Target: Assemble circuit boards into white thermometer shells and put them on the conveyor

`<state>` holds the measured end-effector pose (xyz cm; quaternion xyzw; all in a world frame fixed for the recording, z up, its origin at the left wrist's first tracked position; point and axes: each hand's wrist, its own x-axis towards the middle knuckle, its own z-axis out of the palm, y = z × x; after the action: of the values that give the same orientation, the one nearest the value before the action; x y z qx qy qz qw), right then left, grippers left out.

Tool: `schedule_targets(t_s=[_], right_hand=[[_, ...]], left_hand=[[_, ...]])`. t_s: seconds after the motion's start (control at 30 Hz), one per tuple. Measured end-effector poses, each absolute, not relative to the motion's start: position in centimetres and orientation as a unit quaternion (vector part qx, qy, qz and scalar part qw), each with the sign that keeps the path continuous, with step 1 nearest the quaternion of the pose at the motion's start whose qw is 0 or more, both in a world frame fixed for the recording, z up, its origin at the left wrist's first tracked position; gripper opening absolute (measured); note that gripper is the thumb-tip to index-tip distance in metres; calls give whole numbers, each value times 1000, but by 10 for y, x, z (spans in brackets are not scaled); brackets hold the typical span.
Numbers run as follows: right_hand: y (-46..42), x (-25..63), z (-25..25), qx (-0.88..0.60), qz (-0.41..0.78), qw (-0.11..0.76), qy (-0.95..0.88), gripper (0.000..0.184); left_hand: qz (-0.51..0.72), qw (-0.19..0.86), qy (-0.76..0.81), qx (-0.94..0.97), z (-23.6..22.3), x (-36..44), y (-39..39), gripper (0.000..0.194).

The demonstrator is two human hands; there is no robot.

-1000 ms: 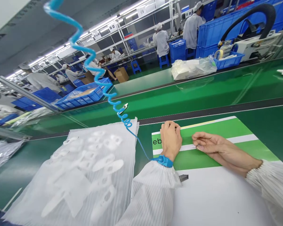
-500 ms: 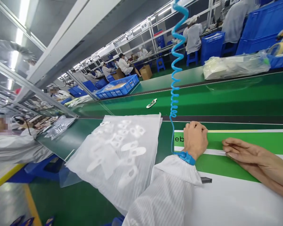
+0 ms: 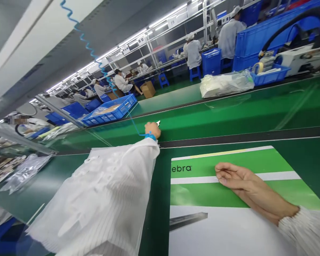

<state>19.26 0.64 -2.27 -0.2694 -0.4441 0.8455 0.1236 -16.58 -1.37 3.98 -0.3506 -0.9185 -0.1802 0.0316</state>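
My left hand [image 3: 152, 130] is stretched far over the green conveyor belt, its fingers curled against a small metal clip [image 3: 158, 123]. The fingers partly hide the clip, so I cannot tell whether it is gripped. A blue wrist strap [image 3: 149, 135] circles that wrist, and its blue coiled cord [image 3: 96, 60] runs up and away. My right hand [image 3: 245, 185] lies on a green-and-white printed mat [image 3: 256, 158], holding nothing. My white striped left sleeve covers much of a clear plastic bag of white cut-out pieces [image 3: 77, 185].
A dark metal bar [image 3: 188, 221] lies on the mat's white lower part. A blue crate [image 3: 109, 113] stands at the belt's far left. Beyond the belt are a plastic-wrapped bundle [image 3: 226, 84], a blue tray [image 3: 269, 75], and co-workers [image 3: 193, 53] in white.
My left hand has left the mat and reached across the belt to the metal clip. The right hand stays on the mat. The head view has shifted, showing more of the mat.
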Motion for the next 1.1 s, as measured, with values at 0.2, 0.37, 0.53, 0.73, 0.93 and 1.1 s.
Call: schedule_targets(t_s=[0.2,0.37,0.53,0.73,0.93,1.1], right_hand=[[9,192,-15,-250,856,117,-438,39],[8,189,-17,-238,850,131,-452,35],[15,193,-6,-241,792,202,-523,37],[1,249,28,-267,538,239,-763,35],[-59,284,-14,-329,412,192,-828,22],[-74,282,-32,-337,364,272,-825,20]], left_hand=[[-179,-19,-954,-241,28,-201,-8,34],[-223,-82,-940,-246,21,-183,6,24],[-287,-182,-862,-375,47,-108,-17,17],[-251,-323,-734,-543,62,24,-113,17],[-204,-308,-741,-561,20,97,-167,3],[-287,-306,-724,-547,8,116,-154,6]])
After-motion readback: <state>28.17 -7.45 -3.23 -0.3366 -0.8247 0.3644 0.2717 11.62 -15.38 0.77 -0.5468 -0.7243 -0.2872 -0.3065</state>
